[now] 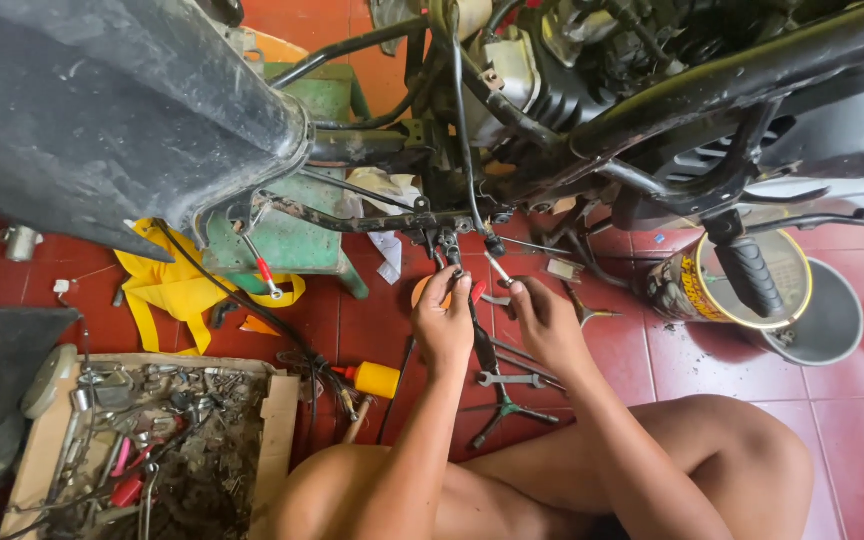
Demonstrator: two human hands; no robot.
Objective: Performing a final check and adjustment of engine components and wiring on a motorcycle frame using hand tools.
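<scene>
Your left hand [442,325] pinches a small dark metal fitting [455,268] at the end of a black cable [459,130] hanging from the motorcycle frame [392,215], fingers closed tight around it just below the grimy lower rail. Your right hand [544,322] grips a slim steel tool [498,270] between thumb and fingertips, its bright tip angled up toward the same fitting; a red handle [478,291] shows between your 2 hands. Beneath them, a 3-armed socket wrench [505,408] and a flat spanner [508,380] lie on the glossy red floor tiles [852,400]. A yellow plastic squeeze bottle [372,379] with a red nozzle lies near your left forearm. Farther left, a worn cardboard box [277,410] holds a tangle of greasy bolts and tools, beside a crumpled yellow cloth [167,285]. To your right stand a round tin can [687,290] and a grey plastic bucket [832,325], under a ribbed rubber footpeg [752,275].
</scene>
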